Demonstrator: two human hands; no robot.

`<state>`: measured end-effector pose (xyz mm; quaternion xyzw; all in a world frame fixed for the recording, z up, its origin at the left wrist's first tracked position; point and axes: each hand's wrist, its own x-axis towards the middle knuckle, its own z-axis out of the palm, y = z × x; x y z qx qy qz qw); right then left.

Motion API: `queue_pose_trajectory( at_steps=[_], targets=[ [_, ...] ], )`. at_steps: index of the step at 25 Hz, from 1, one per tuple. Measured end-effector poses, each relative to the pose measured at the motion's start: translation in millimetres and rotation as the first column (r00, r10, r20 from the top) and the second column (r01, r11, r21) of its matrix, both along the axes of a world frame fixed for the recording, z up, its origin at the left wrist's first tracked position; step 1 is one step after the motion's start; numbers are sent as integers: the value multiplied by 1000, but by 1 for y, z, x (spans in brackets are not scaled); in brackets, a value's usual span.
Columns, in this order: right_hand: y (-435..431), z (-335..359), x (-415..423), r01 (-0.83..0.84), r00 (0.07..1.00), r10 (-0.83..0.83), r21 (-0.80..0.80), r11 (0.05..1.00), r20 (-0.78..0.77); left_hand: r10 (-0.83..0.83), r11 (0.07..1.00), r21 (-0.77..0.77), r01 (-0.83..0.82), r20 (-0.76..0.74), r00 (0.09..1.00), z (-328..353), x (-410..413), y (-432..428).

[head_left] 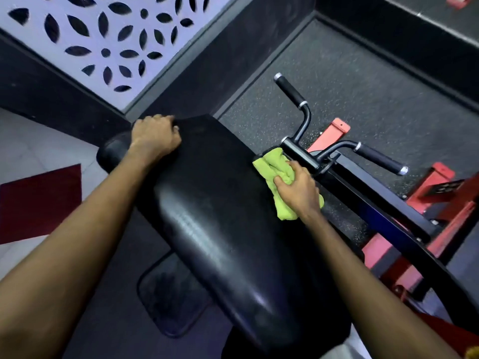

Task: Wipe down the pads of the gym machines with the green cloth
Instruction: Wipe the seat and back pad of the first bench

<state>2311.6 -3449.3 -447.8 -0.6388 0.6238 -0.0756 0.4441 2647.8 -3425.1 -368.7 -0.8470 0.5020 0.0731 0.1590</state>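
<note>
Looking down the long black pad (220, 203), we see both bare arms reaching forward over it. The right hand (298, 190) grips the green cloth (269, 167), with fingers and thumb curled into its bunched folds, and holds it against the pad's right edge. The cloth lies just beside the black crossbar (300, 156) that carries two handles, one rising (290, 90) and one pointing right (378, 158). The left hand (155, 136) grasps the pad's far left corner, with its fingers hooked over the rim. Beyond the crossbar we see the red frame (440, 187) standing on speckled flooring (337, 73). A dark rubber mat (171, 294) lies below the pad, a maroon mat (39, 203) lies at left, and a cut-out patterned panel (90, 35) fills the upper left.
</note>
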Motion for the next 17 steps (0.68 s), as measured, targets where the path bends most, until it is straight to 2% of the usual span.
queue_pose_trajectory(
  at_steps=[3,6,8,12,17],
  targets=[
    [28,15,-36,0,997,-3,-28,1000,-81,92,992,-79,-100,-99,991,27,22,36],
    [63,33,-59,12,990,-18,-44,999,-140,18,969,-239,-63,-184,983,36,27,63],
    [71,41,-44,19,990,-29,-70,997,-142,-12,945,-322,-47,-181,983,33,23,69],
    [58,49,-10,64,993,-69,-51,997,-96,92,916,-369,-159,-193,977,35,15,69],
    [84,57,-38,80,993,-81,-15,997,-85,184,835,-483,-264,-207,961,29,15,78]
  ],
)
